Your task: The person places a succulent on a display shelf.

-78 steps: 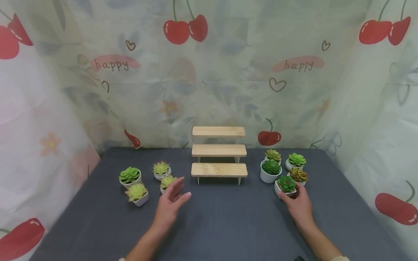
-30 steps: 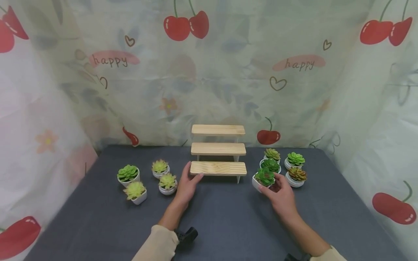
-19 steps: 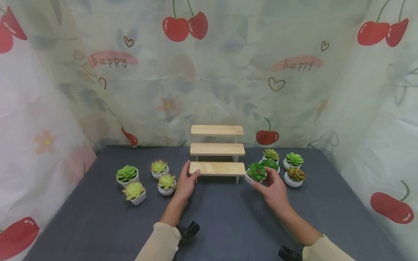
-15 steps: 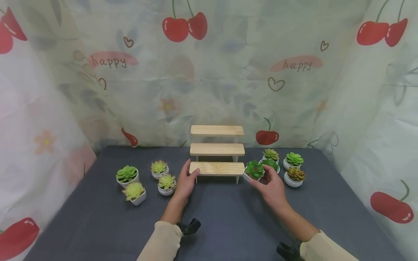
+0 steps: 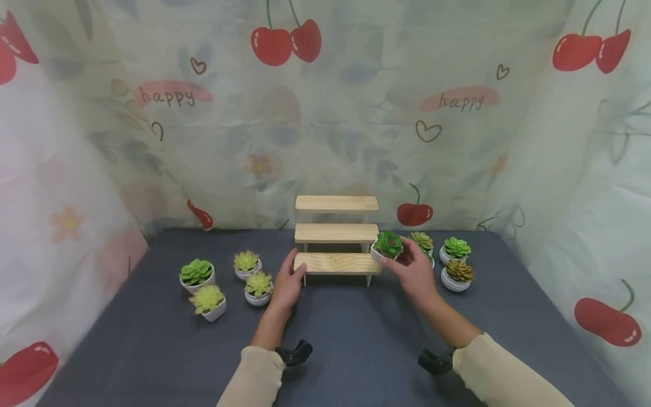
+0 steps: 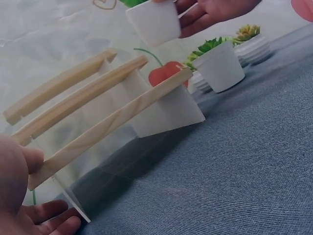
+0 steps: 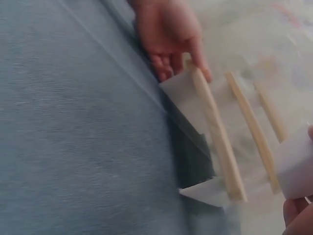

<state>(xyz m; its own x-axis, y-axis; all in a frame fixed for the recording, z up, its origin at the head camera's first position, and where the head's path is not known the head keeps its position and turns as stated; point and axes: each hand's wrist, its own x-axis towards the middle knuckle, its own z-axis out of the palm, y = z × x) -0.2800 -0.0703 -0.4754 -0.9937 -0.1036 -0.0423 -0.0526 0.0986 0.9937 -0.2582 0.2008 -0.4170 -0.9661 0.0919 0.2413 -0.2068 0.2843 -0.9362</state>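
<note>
A three-step display stand with pale wood shelves (image 5: 338,263) and clear side panels stands at the middle back. My left hand (image 5: 287,287) grips the left end of its lowest shelf, thumb over the wood and fingers by the side panel, as the left wrist view shows. Raised in my right hand (image 5: 416,275) is a dark green potted succulent (image 5: 389,245) in a white pot. Fingers and thumb hold the pot (image 6: 154,23) by its sides. In the head view it overlaps the right ends of the middle and lowest shelves.
Left of the stand are several potted succulents, among them a green one (image 5: 196,273) and a pale one (image 5: 258,286). More stand on the right, including a brownish one (image 5: 458,275) and a bright green one (image 5: 455,249). A printed curtain (image 5: 346,141) hangs behind the dark table (image 5: 346,339).
My right hand has lifted the dark green succulent from the right group and carried it left and up to the stand. My left hand has moved right onto the lowest shelf's end.
</note>
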